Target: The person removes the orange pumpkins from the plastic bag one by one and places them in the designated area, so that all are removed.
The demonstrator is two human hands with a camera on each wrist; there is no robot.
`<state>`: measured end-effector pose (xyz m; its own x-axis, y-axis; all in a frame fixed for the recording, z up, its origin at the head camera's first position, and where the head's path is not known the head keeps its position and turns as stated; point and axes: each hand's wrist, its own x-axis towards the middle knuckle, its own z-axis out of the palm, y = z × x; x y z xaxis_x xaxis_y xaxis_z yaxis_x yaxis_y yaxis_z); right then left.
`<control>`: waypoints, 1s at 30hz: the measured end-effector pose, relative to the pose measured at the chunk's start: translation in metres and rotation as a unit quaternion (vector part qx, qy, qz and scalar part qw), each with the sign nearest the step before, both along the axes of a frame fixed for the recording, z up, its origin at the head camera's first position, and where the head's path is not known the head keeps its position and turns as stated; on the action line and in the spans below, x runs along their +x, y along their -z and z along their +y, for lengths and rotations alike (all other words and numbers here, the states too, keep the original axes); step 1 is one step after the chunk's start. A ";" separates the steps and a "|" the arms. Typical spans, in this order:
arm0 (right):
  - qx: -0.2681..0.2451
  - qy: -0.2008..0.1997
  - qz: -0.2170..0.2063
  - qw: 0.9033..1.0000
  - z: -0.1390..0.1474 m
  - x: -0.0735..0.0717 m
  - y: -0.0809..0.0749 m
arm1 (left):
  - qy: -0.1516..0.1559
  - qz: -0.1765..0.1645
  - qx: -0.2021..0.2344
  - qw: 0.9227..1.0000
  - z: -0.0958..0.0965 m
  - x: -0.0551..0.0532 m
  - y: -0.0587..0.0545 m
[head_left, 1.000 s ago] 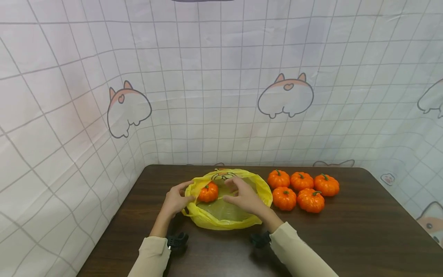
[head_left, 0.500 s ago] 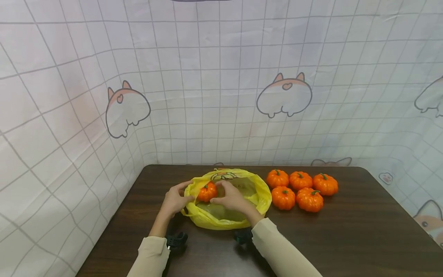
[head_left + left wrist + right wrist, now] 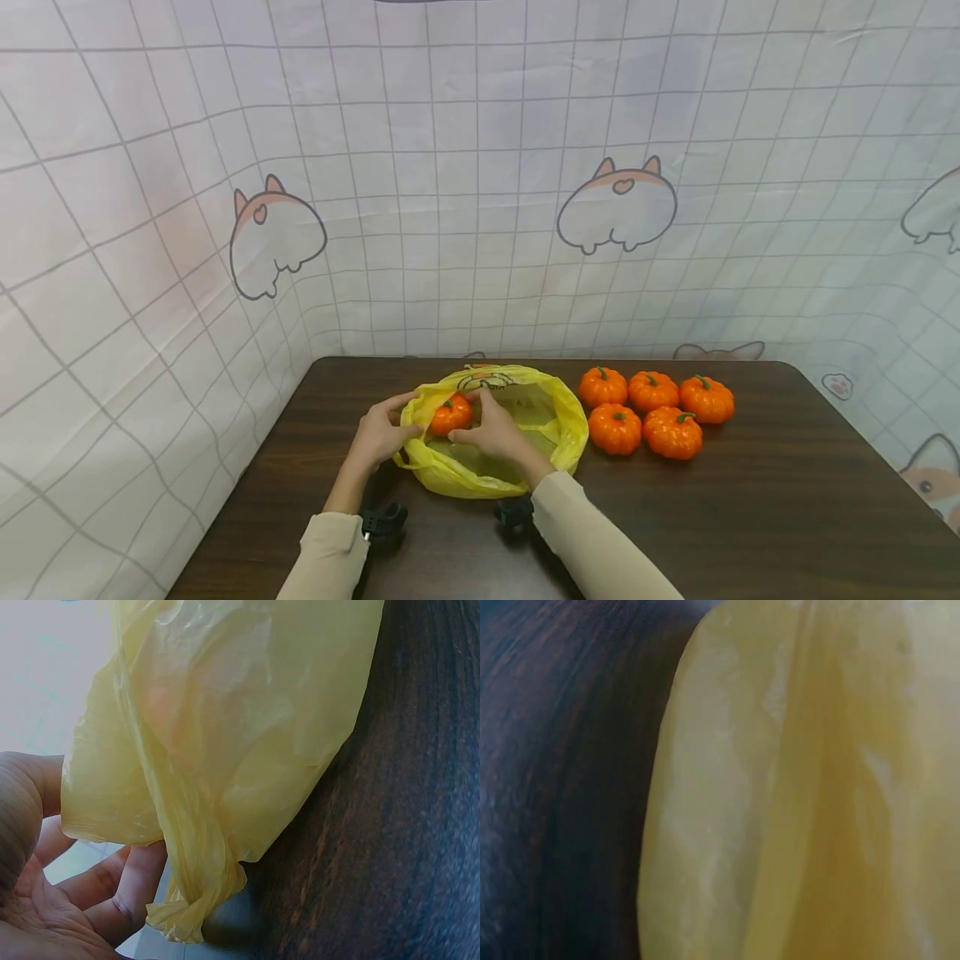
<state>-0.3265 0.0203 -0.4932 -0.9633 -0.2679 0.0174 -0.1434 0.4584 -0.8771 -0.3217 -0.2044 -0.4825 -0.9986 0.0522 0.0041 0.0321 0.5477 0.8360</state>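
A yellow plastic bag (image 3: 572, 421) lies with its mouth spread wide, a small orange pumpkin (image 3: 444, 419) inside at its left. My left hand (image 3: 381, 429) grips the bag's left rim between thumb and fingers; the left wrist view shows that hand (image 3: 97, 904) at the bag's edge (image 3: 247, 705), near a knotted handle (image 3: 199, 900). Reaching in over the front rim, my right hand (image 3: 497, 432) holds the pumpkin from its right side, thumb in front and fingers behind. In the right wrist view the bag's wall (image 3: 705, 787) hides that hand.
Several more orange pumpkins (image 3: 652, 392) stand in two rows just right of the bag on the dark wooden table (image 3: 787, 492). A white gridded curtain (image 3: 480, 275) with cartoon corgis hangs behind and at both sides.
My right hand has moved left inside the bag, from the bag's middle to the pumpkin, and its fingers have come round it. The left hand stays at the rim.
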 end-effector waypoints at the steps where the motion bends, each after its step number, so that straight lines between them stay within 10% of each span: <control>1: -0.002 0.001 0.001 1.000 -0.001 0.000 0.001 | 0.000 -0.001 0.001 1.000 0.000 0.000 0.000; 30: 0.035 0.004 0.040 0.999 0.014 0.009 -0.004 | 0.003 0.000 0.008 1.000 -0.001 0.001 -0.001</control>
